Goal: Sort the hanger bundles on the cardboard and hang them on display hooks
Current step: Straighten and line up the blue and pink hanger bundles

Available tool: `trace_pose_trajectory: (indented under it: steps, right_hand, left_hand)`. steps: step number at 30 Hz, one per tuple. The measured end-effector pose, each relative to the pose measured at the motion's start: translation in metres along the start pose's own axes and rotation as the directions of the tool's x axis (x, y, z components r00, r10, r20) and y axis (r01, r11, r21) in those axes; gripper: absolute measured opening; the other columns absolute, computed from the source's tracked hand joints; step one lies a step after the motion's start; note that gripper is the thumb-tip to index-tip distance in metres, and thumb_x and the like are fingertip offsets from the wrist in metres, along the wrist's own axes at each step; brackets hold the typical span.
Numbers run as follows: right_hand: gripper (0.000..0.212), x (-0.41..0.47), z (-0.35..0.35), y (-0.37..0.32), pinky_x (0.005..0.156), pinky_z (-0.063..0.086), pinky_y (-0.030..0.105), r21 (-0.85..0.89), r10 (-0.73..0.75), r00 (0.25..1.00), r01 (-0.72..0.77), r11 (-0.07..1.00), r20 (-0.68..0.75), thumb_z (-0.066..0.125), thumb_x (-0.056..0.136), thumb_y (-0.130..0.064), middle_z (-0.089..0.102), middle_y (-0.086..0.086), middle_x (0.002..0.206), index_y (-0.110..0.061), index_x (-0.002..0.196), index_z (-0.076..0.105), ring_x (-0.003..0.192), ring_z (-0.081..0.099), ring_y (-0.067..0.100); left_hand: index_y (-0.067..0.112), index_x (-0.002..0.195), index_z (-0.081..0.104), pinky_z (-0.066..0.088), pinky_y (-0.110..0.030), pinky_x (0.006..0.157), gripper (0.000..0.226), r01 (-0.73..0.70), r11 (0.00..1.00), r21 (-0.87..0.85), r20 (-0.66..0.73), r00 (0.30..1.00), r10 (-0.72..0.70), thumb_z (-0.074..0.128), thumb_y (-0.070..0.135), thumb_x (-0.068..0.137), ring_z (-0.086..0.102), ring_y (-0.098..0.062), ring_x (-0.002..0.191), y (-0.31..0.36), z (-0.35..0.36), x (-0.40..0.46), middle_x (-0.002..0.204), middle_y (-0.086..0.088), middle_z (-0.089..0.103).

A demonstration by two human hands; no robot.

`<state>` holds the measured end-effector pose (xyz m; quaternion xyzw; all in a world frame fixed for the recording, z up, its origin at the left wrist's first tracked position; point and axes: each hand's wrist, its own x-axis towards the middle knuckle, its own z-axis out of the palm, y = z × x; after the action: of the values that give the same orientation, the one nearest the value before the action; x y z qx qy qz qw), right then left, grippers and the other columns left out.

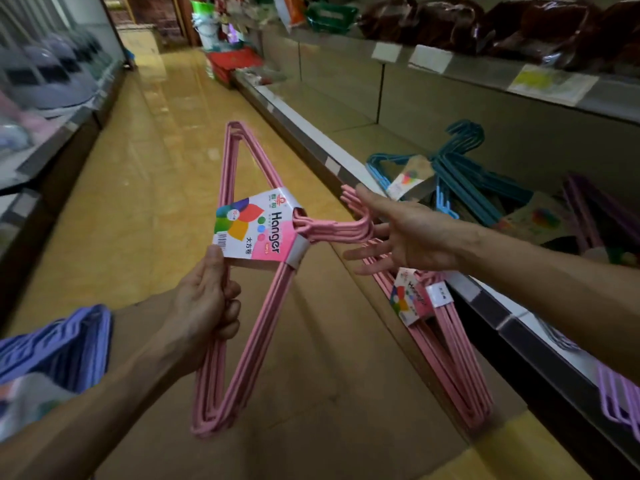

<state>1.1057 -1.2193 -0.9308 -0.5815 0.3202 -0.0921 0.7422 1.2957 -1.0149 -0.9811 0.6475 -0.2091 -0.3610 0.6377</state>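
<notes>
My left hand (pixel 207 306) grips the lower bar of a pink hanger bundle (pixel 239 341) with a "Hanger" paper label, held up above the cardboard (pixel 329 393). Its hooks point right. My right hand (pixel 401 233) is open, fingers spread, just past those hooks and touching none that I can tell. A second pink bundle (pixel 446 348) lies along the cardboard's right edge, beneath my right hand. Blue bundles (pixel 460 181) and a purple bundle (pixel 595 209) lie on the low shelf at right.
A lavender bundle (pixel 65 341) sits at lower left beside my left arm. Another light purple bundle (pixel 620 396) hangs off the shelf edge (pixel 512 317) at lower right. Shelving lines both sides of the tiled aisle (pixel 138 168). Goods stand at the aisle's far end.
</notes>
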Motion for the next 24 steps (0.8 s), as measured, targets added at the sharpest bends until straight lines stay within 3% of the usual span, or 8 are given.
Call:
trace_pose_trajectory:
  steps: [4, 6, 9, 13, 17, 20, 22, 24]
  right_hand:
    - [0.077, 0.021, 0.029, 0.002, 0.077, 0.060, 0.043, 0.025, 0.013, 0.999, -0.013, 1.000, -0.035, 0.077, 0.080, -0.042, 0.060, 0.020, 0.122, -0.005, 0.139, 0.044, 0.085, 0.072, 0.023]
    - [0.083, 0.028, 0.039, 0.005, 0.072, 0.060, 0.036, -0.025, 0.009, 1.000, -0.009, 1.000, -0.017, 0.077, 0.079, -0.035, 0.067, 0.020, 0.110, -0.004, 0.145, 0.036, 0.080, 0.071, 0.022]
    - [0.070, 0.036, 0.051, 0.006, 0.068, 0.061, 0.035, -0.042, -0.016, 1.000, 0.015, 0.999, -0.023, 0.070, 0.089, -0.020, 0.072, 0.018, 0.090, -0.006, 0.146, 0.033, 0.079, 0.073, 0.024]
    - [0.041, 0.045, 0.075, 0.006, 0.062, 0.062, 0.035, -0.047, -0.024, 0.998, 0.021, 0.999, -0.064, 0.058, 0.098, -0.011, 0.069, 0.027, 0.096, 0.002, 0.132, 0.038, 0.081, 0.074, 0.032]
    - [0.039, 0.059, 0.100, 0.016, 0.061, 0.063, 0.041, -0.037, 0.008, 0.997, -0.011, 0.999, -0.078, 0.058, 0.098, -0.006, 0.065, 0.035, 0.111, 0.008, 0.130, 0.041, 0.086, 0.074, 0.041]
    - [0.037, 0.071, 0.117, 0.021, 0.062, 0.063, 0.046, -0.041, 0.024, 0.997, -0.027, 0.999, -0.078, 0.059, 0.097, -0.005, 0.063, 0.036, 0.114, 0.008, 0.128, 0.043, 0.085, 0.073, 0.043]
    - [0.036, 0.079, 0.128, 0.024, 0.062, 0.062, 0.047, -0.042, 0.040, 0.996, -0.043, 0.998, -0.079, 0.059, 0.097, -0.005, 0.067, 0.032, 0.105, 0.009, 0.127, 0.044, 0.082, 0.074, 0.041]
    - [0.034, 0.086, 0.137, 0.026, 0.061, 0.063, 0.047, -0.054, 0.058, 0.996, -0.062, 0.997, -0.075, 0.059, 0.097, -0.005, 0.071, 0.026, 0.086, 0.008, 0.125, 0.044, 0.079, 0.074, 0.040]
  left_hand:
    - [0.020, 0.086, 0.049, 0.021, -0.019, 0.042, 0.039, -0.003, 0.993, 0.117, 0.005, 1.000, 0.003, 0.036, 0.054, 0.099, 0.026, -0.008, 0.043, 0.005, -0.022, -0.006, 0.062, -0.001, 0.033]
    - [0.018, 0.091, 0.052, 0.025, -0.020, 0.040, 0.040, 0.018, 0.988, 0.153, 0.014, 1.000, -0.020, 0.038, 0.055, 0.098, 0.027, -0.008, 0.045, 0.008, -0.033, -0.005, 0.065, 0.000, 0.037]
    - [0.016, 0.101, 0.055, 0.032, -0.023, 0.041, 0.042, 0.069, 0.973, 0.219, 0.011, 0.997, -0.073, 0.040, 0.055, 0.097, 0.033, -0.010, 0.047, 0.012, -0.049, -0.005, 0.076, -0.005, 0.044]
    - [0.014, 0.114, 0.060, 0.051, -0.034, 0.054, 0.044, 0.097, 0.917, 0.388, -0.045, 0.995, -0.086, 0.043, 0.051, 0.098, 0.057, -0.019, 0.058, 0.012, -0.066, -0.009, 0.098, -0.012, 0.064]
    - [0.014, 0.137, 0.049, 0.056, -0.034, 0.073, 0.056, 0.124, 0.870, 0.476, -0.141, 0.988, -0.064, 0.046, 0.053, 0.096, 0.068, -0.021, 0.091, 0.003, -0.088, -0.010, 0.116, -0.007, 0.063]
    - [0.017, 0.143, 0.044, 0.046, -0.023, 0.073, 0.060, 0.051, 0.730, 0.681, -0.158, 0.984, 0.079, 0.045, 0.054, 0.096, 0.057, -0.011, 0.103, -0.003, -0.104, -0.015, 0.128, 0.001, 0.058]
    - [0.020, 0.135, 0.051, 0.045, -0.020, 0.081, 0.058, -0.126, 0.569, 0.813, -0.020, 0.970, 0.242, 0.043, 0.056, 0.091, 0.053, -0.007, 0.109, -0.007, -0.114, -0.025, 0.126, 0.007, 0.055]
    - [0.028, 0.125, 0.057, 0.039, -0.013, 0.086, 0.049, -0.254, 0.465, 0.848, 0.122, 0.948, 0.295, 0.040, 0.057, 0.089, 0.050, -0.001, 0.111, -0.011, -0.120, -0.040, 0.120, 0.015, 0.052]
